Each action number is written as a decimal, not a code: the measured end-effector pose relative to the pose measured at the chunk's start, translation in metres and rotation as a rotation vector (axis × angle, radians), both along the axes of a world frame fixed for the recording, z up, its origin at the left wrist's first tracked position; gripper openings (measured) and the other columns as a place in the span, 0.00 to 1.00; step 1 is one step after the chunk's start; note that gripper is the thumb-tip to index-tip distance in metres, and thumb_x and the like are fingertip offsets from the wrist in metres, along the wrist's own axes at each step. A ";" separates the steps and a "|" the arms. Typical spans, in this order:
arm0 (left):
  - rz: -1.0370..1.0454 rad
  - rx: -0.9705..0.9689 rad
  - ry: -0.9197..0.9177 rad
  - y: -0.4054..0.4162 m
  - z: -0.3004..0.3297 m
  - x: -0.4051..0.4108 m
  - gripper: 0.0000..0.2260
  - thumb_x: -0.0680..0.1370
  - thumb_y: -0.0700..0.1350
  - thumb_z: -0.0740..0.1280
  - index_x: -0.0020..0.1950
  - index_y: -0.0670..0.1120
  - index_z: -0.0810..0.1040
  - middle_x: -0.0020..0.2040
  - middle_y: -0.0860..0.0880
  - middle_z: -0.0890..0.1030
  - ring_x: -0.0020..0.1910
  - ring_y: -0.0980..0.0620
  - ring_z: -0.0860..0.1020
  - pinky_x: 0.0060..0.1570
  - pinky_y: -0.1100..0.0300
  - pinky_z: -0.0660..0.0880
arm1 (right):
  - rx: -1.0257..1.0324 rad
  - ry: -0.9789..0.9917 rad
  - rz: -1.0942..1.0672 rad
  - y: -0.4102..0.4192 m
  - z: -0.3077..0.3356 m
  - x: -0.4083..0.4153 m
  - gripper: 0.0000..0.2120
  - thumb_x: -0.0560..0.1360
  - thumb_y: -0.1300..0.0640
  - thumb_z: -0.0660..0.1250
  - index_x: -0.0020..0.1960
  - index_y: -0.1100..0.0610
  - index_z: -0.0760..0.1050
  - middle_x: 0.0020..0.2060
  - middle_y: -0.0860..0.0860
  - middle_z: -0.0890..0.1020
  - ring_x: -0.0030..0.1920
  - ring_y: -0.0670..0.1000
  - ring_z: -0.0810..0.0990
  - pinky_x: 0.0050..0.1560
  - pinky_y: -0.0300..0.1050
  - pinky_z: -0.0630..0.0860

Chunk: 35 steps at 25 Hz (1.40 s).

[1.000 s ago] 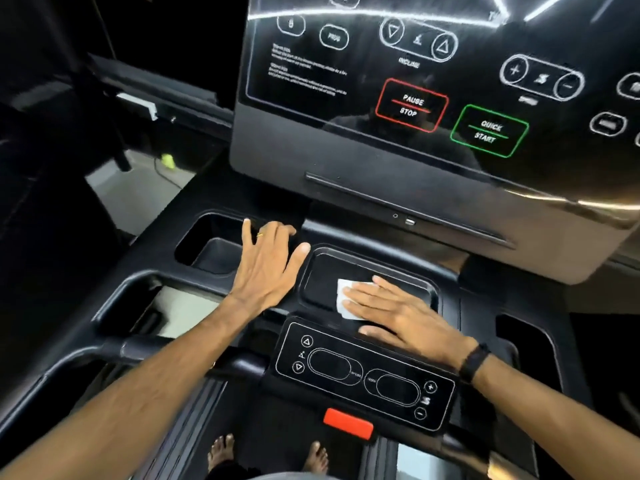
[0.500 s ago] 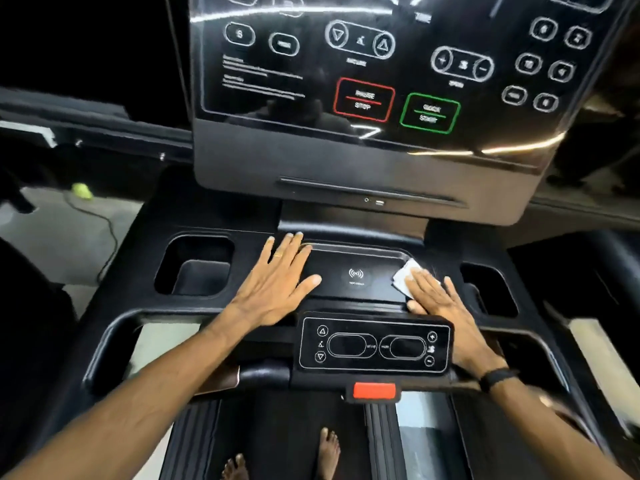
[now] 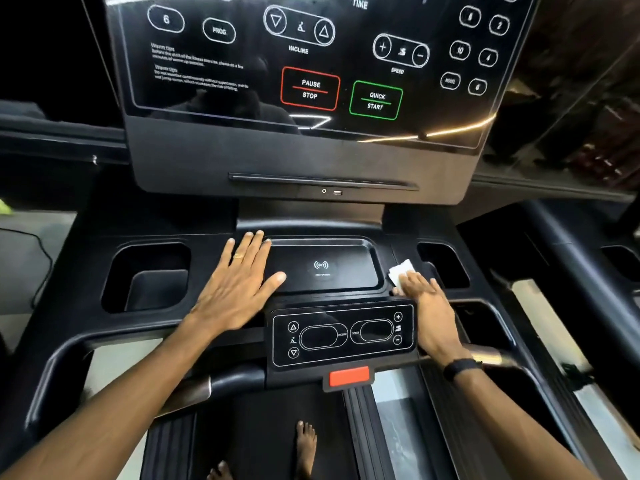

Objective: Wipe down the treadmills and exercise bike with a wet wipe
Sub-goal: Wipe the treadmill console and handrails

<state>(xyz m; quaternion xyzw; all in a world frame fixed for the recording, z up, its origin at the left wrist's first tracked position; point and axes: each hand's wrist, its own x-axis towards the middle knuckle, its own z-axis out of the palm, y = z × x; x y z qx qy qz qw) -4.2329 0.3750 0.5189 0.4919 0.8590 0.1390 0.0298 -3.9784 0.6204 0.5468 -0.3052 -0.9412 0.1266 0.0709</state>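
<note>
I stand on a black treadmill (image 3: 398, 188) and look down at its console. A white wet wipe (image 3: 400, 271) lies on the ledge just right of the phone tray (image 3: 322, 268). My right hand (image 3: 429, 317) presses flat on the wipe with straight fingers, covering its near part. My left hand (image 3: 239, 285) rests flat on the ledge left of the tray, fingers spread, holding nothing. A small control panel (image 3: 343, 336) with a red safety tab (image 3: 348, 375) sits below the tray.
Deep cup holders sit at the left (image 3: 149, 275) and right (image 3: 443, 265) of the tray. The big glossy display (image 3: 311, 64) rises behind. A neighbouring machine's black rail (image 3: 568, 258) runs along the right. My bare feet (image 3: 304, 445) stand on the belt.
My right hand has slid the wipe from the phone tray's left part across to the ledge right of it. The left hand stays put. The view shifted left and closer.
</note>
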 end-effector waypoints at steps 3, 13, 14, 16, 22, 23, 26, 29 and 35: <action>0.003 0.007 0.012 -0.001 -0.003 -0.002 0.40 0.79 0.67 0.35 0.82 0.41 0.51 0.82 0.44 0.49 0.81 0.49 0.45 0.79 0.48 0.39 | 0.008 -0.019 0.019 0.009 0.001 0.003 0.30 0.82 0.39 0.53 0.70 0.60 0.74 0.71 0.59 0.74 0.74 0.57 0.70 0.73 0.50 0.67; 0.074 0.016 -0.003 0.006 0.009 0.003 0.37 0.80 0.68 0.41 0.81 0.45 0.58 0.80 0.45 0.60 0.80 0.49 0.55 0.79 0.48 0.48 | 0.016 -0.035 0.472 0.055 -0.009 -0.026 0.34 0.83 0.35 0.39 0.82 0.55 0.50 0.82 0.51 0.48 0.81 0.51 0.44 0.80 0.53 0.49; 0.105 0.021 -0.017 0.012 0.013 0.003 0.37 0.80 0.69 0.41 0.80 0.46 0.60 0.78 0.46 0.64 0.78 0.47 0.60 0.77 0.48 0.52 | -0.001 -0.026 0.565 0.058 -0.004 -0.007 0.30 0.85 0.39 0.44 0.82 0.53 0.50 0.82 0.49 0.49 0.81 0.49 0.44 0.81 0.51 0.48; 0.137 0.018 -0.055 0.032 0.027 0.006 0.36 0.79 0.70 0.43 0.78 0.48 0.62 0.72 0.46 0.70 0.72 0.46 0.67 0.73 0.47 0.60 | -0.065 -0.031 0.721 0.075 0.002 0.026 0.27 0.86 0.45 0.51 0.82 0.51 0.50 0.82 0.46 0.49 0.81 0.45 0.43 0.80 0.45 0.43; 0.033 -0.084 -0.020 0.113 0.068 0.026 0.30 0.80 0.65 0.54 0.70 0.45 0.74 0.64 0.45 0.78 0.60 0.43 0.77 0.62 0.47 0.70 | -0.006 -0.041 0.520 0.109 -0.018 -0.016 0.39 0.82 0.34 0.35 0.82 0.60 0.50 0.81 0.57 0.49 0.81 0.56 0.45 0.79 0.58 0.50; 0.028 -0.092 -0.016 0.124 0.072 0.029 0.30 0.79 0.65 0.54 0.68 0.45 0.75 0.63 0.46 0.79 0.60 0.44 0.77 0.61 0.47 0.71 | 0.004 -0.022 0.555 0.098 -0.020 -0.021 0.38 0.82 0.36 0.36 0.81 0.61 0.52 0.81 0.58 0.51 0.81 0.58 0.46 0.79 0.59 0.50; 0.006 -0.101 -0.023 0.147 0.073 0.040 0.24 0.80 0.61 0.58 0.67 0.46 0.76 0.62 0.47 0.79 0.61 0.44 0.77 0.63 0.47 0.71 | -0.005 -0.023 0.803 0.074 -0.018 0.006 0.30 0.86 0.44 0.46 0.82 0.58 0.52 0.82 0.54 0.52 0.81 0.53 0.44 0.80 0.53 0.42; -0.038 -0.083 -0.038 0.161 0.073 0.046 0.21 0.80 0.59 0.62 0.66 0.47 0.77 0.62 0.49 0.79 0.63 0.46 0.76 0.65 0.46 0.71 | -0.167 0.028 0.945 0.104 -0.012 0.045 0.23 0.87 0.50 0.53 0.81 0.54 0.59 0.81 0.48 0.56 0.81 0.46 0.47 0.80 0.47 0.43; -0.132 0.026 -0.079 0.195 0.065 0.050 0.25 0.76 0.62 0.57 0.61 0.46 0.80 0.54 0.51 0.80 0.55 0.49 0.78 0.58 0.48 0.74 | -0.255 0.271 0.611 0.124 -0.019 0.054 0.06 0.79 0.63 0.70 0.51 0.54 0.82 0.61 0.43 0.79 0.63 0.44 0.75 0.59 0.43 0.76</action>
